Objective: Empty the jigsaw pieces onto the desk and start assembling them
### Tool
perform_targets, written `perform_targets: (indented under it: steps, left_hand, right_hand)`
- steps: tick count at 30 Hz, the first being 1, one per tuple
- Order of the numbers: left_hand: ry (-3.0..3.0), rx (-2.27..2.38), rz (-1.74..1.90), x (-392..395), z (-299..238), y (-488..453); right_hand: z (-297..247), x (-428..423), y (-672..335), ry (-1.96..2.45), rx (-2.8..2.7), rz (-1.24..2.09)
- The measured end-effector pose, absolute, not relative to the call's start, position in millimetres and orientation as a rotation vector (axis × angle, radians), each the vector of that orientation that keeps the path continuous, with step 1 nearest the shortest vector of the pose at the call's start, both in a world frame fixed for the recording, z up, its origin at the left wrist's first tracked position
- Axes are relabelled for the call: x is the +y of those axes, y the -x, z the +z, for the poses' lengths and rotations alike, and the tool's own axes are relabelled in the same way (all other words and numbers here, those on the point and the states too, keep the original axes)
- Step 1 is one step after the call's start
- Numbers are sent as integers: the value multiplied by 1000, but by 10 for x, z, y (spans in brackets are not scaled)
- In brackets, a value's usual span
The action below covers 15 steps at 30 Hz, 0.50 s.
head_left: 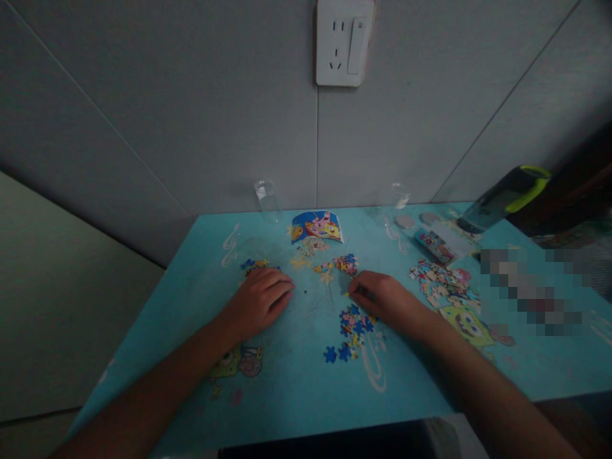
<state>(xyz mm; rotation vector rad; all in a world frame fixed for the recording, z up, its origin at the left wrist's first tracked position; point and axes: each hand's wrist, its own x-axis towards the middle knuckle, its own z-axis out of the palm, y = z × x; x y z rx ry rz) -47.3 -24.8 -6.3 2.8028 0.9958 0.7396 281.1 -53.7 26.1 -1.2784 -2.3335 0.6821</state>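
Observation:
My left hand (262, 298) rests palm down on the blue table, its fingers loosely bent and nothing seen in them. Just beyond its knuckles lies a small group of puzzle pieces (253, 263), partly hidden by the hand. My right hand (382, 296) is closed, thumb and fingertips drawn together over the table; what they pinch, if anything, is too small to make out. Below it spreads a pile of loose blue and multicoloured puzzle pieces (354, 325). Another cluster of puzzle pieces (345, 263) sits beyond its fingertips. A curved cartoon picture card (316, 227) stands at the back.
At the back are a clear plastic tube (268, 201) and another clear container (400, 196). Round lids (405, 221), a printed cartoon roll (434, 247) and more puzzle pieces (442, 284) lie to the right. A dark bottle (497, 201) stands at the far right corner.

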Motion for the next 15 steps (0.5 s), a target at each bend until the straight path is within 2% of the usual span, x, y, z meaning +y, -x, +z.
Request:
perform_targets:
  steps: [9, 15]
  left_hand:
    - [-2697, 762, 741, -635, -6, 135]
    - [-2706, 878, 727, -582, -31, 190]
  right_hand:
    - [160, -758, -2323, 918, -2288, 672]
    - [258, -745, -2371, 900, -2402, 673]
